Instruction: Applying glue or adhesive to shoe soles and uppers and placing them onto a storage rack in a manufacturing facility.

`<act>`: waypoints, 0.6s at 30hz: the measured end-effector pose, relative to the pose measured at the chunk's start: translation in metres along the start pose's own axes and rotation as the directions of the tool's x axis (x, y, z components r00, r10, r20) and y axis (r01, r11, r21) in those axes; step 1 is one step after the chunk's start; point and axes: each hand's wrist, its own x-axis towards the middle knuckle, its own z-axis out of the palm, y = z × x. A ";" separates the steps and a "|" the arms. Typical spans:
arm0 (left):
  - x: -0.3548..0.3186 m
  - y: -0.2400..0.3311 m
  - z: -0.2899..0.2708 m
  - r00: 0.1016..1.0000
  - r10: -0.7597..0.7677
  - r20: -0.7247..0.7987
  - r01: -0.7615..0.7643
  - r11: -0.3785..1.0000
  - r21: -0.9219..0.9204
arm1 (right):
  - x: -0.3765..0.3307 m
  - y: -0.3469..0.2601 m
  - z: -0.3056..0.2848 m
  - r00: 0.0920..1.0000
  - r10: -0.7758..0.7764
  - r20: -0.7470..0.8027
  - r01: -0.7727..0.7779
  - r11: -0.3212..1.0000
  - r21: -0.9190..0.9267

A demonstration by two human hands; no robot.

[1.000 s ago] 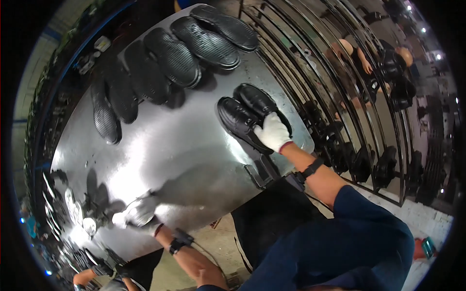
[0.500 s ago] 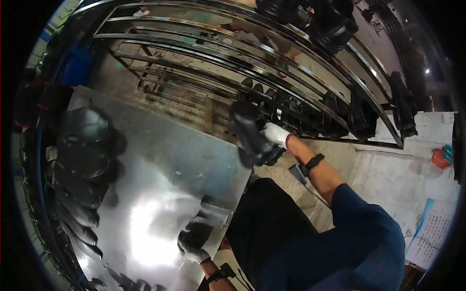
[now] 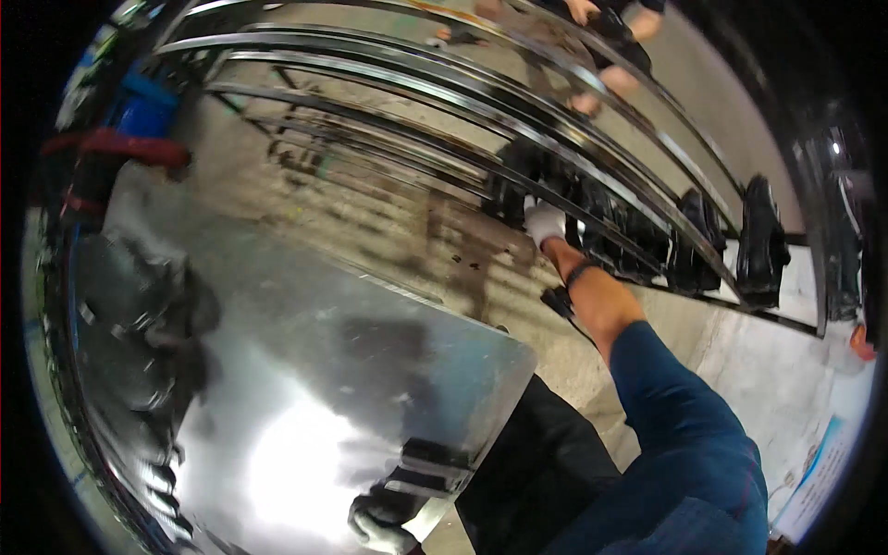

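Note:
In a white glove, my right hand (image 3: 546, 225) reaches out to the metal rack at the far side. Its fingers are closed at a black boot (image 3: 511, 180), blurred and partly behind a rack bar, among other black footwear. My left hand (image 3: 381, 529), in a white glove, is low over the metal table (image 3: 277, 268) near its front edge. A dark piece lies under its curled fingers; what it is I cannot make out. Just beyond it lies a dark block (image 3: 437, 453) with a grey strip (image 3: 427, 481) alongside.
Several black boots (image 3: 760, 240) line the lower level of the rack (image 3: 388, 120). Dark, shiny rounded pieces (image 3: 129, 347) crowd the table's left edge. A blue container (image 3: 145, 106) stands at the far left. Beyond the rack is another person (image 3: 615, 79).
My right hand has carried the black boot from beside the table's corner to the rack. The view has shifted; my left hand stays near the table's front edge.

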 end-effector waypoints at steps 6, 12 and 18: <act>0.001 -0.024 0.009 0.940 -0.320 -0.114 0.248 0.876 -0.412 | -0.107 -0.231 -0.187 0.725 -0.669 0.164 0.451 0.641 0.621; -0.006 -0.022 0.007 0.984 -0.077 -0.160 0.051 0.985 -0.162 | -0.175 -0.518 -0.266 0.439 -0.771 0.460 -0.203 0.414 0.887; 0.005 -0.018 0.012 0.987 -0.053 -0.152 0.036 0.993 -0.112 | -0.224 -0.517 -0.280 0.487 -0.703 0.518 -0.580 0.183 0.794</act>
